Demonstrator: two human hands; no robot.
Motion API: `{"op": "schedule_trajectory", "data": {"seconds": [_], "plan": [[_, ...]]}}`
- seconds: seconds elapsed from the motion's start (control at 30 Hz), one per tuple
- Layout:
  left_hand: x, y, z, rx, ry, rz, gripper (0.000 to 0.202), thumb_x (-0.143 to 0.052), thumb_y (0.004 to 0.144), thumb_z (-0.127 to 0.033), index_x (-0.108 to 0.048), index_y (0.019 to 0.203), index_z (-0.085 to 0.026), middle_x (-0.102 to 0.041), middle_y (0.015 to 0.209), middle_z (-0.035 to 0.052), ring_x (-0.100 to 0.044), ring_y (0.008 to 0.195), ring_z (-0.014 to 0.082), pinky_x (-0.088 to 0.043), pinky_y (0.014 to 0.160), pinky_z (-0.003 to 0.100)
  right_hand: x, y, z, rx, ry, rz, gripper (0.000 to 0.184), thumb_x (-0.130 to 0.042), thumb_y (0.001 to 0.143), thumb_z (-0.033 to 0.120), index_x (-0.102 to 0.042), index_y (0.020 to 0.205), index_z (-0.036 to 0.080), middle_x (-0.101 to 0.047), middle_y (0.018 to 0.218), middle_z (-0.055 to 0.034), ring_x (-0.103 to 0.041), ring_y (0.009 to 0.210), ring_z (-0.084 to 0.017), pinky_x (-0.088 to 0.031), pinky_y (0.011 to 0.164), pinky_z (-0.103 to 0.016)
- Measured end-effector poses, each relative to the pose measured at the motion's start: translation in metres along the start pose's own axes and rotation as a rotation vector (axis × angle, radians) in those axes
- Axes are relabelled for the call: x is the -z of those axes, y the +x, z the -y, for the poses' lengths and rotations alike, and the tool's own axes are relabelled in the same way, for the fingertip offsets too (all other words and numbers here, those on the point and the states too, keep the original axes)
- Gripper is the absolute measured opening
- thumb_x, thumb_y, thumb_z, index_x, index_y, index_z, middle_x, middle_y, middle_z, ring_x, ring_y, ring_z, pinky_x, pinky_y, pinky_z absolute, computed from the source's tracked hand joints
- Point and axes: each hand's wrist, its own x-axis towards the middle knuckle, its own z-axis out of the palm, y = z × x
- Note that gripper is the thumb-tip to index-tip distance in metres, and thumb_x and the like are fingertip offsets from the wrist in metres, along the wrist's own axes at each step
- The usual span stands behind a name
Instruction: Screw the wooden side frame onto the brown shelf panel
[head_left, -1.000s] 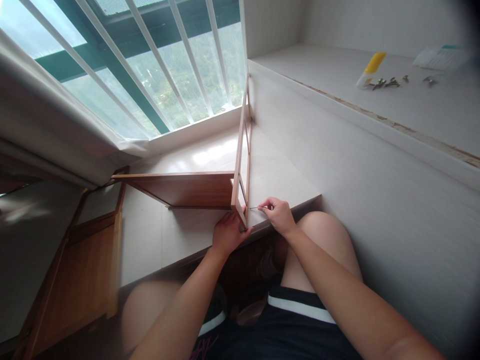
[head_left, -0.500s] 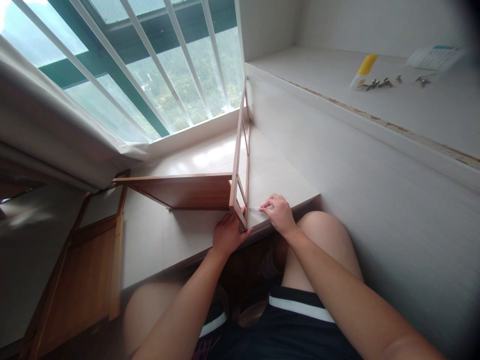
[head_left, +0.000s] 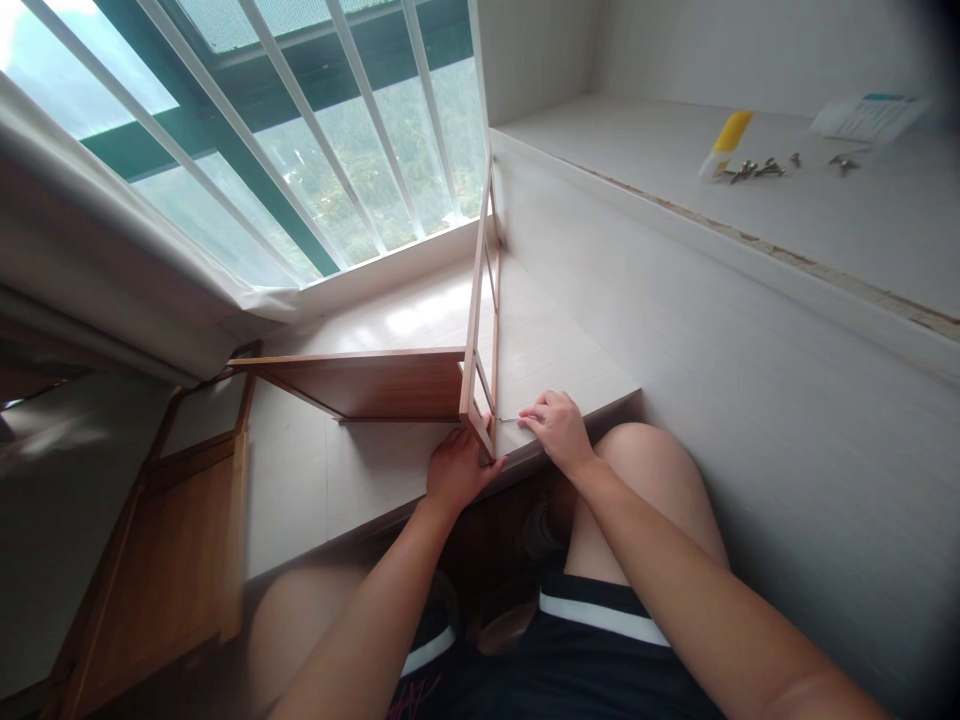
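A brown wooden frame (head_left: 474,330) with open slots stands on edge on the pale ledge. Joined to its near part at an angle is a flat wooden panel (head_left: 397,385), which extends to the left. My left hand (head_left: 459,468) grips the frame's near lower corner, its thumb on the right side and its fingers partly hidden behind the wood. My right hand (head_left: 555,425) pinches a slim metal rod-like tool (head_left: 508,418), held level. The rod's tip meets the lower rail of the frame. Whatever handle it has is hidden in my fingers.
On the shelf at upper right lie several small metal screws (head_left: 765,168), a yellow-capped tube (head_left: 731,135) and a clear plastic bag (head_left: 870,115). Another wooden frame piece (head_left: 180,520) leans at left. A barred window (head_left: 337,140) and a curtain (head_left: 112,220) are behind.
Almost everything is still. My right hand and the rod have shifted very slightly; my left hand keeps its grip on the frame's corner.
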Motion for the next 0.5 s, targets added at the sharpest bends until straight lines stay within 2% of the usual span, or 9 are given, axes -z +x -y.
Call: {"op": "schedule_trajectory", "data": {"seconds": [0.27, 0.5], "plan": [[0.0014, 0.0002, -0.0006, 0.002, -0.007, 0.010, 0.072, -0.062, 0.082, -0.053, -0.040, 0.145, -0.024, -0.062, 0.127, 0.0082, -0.056, 0.113, 0.0259, -0.045, 0.095, 0.033, 0.0022, 0.0014, -0.0030, -0.004, 0.041, 0.031, 0.004, -0.070, 0.082, 0.024, -0.073, 0.081, 0.023, -0.067, 0.081, -0.0053, -0.056, 0.088, -0.025, -0.041, 0.082, -0.038], [0.0010, 0.0003, -0.0010, 0.002, 0.001, 0.010, 0.074, -0.063, 0.082, -0.051, -0.038, 0.146, -0.025, -0.064, 0.122, 0.0085, -0.057, 0.112, 0.0262, -0.045, 0.096, 0.033, 0.0034, 0.0016, -0.0022, -0.018, 0.089, 0.010, 0.006, -0.070, 0.081, 0.023, -0.074, 0.077, 0.023, -0.067, 0.078, -0.0044, -0.057, 0.085, -0.023, -0.043, 0.080, -0.036]]}}
